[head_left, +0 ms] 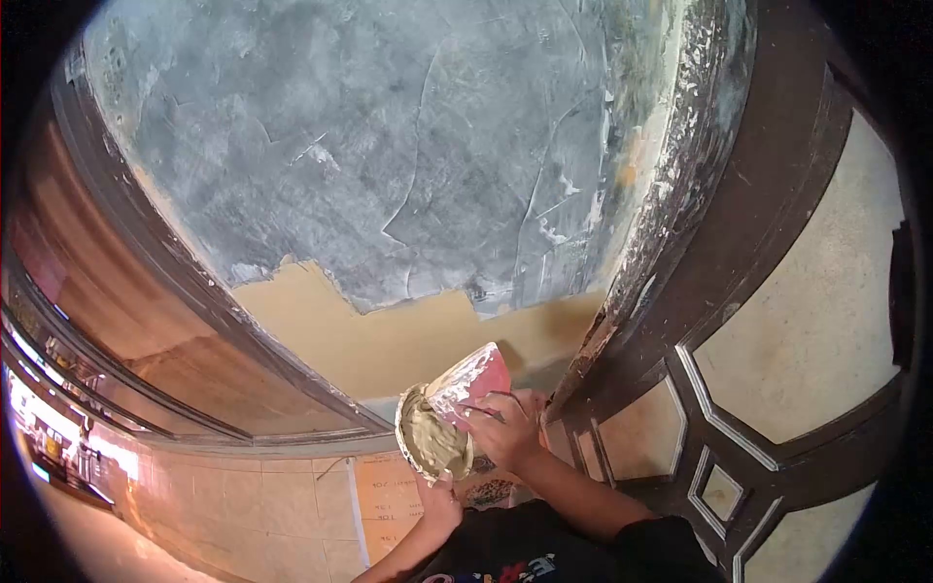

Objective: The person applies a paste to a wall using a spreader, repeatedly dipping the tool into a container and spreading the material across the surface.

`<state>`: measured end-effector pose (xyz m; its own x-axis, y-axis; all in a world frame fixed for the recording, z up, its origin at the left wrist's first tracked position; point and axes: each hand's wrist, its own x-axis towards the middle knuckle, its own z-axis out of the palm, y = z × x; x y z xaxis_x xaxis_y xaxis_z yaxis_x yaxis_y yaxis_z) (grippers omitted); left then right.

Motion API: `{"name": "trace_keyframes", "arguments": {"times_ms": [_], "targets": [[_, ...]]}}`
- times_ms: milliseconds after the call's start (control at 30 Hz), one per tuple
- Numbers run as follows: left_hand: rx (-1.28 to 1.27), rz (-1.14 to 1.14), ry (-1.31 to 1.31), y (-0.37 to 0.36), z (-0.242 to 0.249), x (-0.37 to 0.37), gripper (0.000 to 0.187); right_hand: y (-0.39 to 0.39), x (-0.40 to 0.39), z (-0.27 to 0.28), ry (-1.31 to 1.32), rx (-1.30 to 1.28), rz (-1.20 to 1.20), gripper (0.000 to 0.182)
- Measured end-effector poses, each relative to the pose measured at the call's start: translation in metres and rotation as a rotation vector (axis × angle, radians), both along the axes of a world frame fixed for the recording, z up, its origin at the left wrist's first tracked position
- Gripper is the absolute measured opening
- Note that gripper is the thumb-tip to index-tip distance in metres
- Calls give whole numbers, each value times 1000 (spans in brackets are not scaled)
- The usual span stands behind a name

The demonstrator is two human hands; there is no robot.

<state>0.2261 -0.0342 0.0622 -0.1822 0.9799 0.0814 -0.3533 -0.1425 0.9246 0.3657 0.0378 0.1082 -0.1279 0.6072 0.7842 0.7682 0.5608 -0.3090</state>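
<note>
Holding, right hand: closed on the pink spreader, knuckles bent over the near part; exact finger placing too small to tell.
Holding, left hand: gripping the near side of the bowl, thumb up by the rim; hold underneath hidden.
Spreader, place: at the upper right of the bowl, in front of the yellow wall band; touching the rim or just above, cannot tell.
Spreader, handling: probably light, thin and a little springy; likely slick on the smeared face.
Spreader, where to hold: best by the clean pink part, clear of the smear.
Bowl, contents: pale yellow-green paste, ridged, spread up the inside.
Paste, handling: soft and sticky by the look, thick enough to keep ridges.
Bowl, handling: weight probably mostly from the paste; rim coated, so likely slippery. Best cupped from beneath.
Wall: grey coat above, ragged at the lower edge.
Floor: orange sheet with writing, near the left forearm.
</note>
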Motion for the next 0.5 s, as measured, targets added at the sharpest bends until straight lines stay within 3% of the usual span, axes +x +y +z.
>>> {"name": "trace_keyframes", "arguments": {"times_ms": [100,200,267,333,400,500], "targets": [[-3,-14,-17,0,0,-1,60,-2,-6,13,10,55,36,37],[-174,-10,-48,-1,-11,-6,60,-4,-7,22,32,45,117,35],[-107,-6,-225,2,-19,-8,55,6,-3,14,113,9,202,31],[-170,27,-281,9,9,-9,56,12,6,14,192,-28,287,27],[-394,-86,-668,14,19,-18,56,17,23,19,123,-47,243,21],[-424,-60,-570,14,17,-22,58,18,45,16,63,-134,215,16]]}}
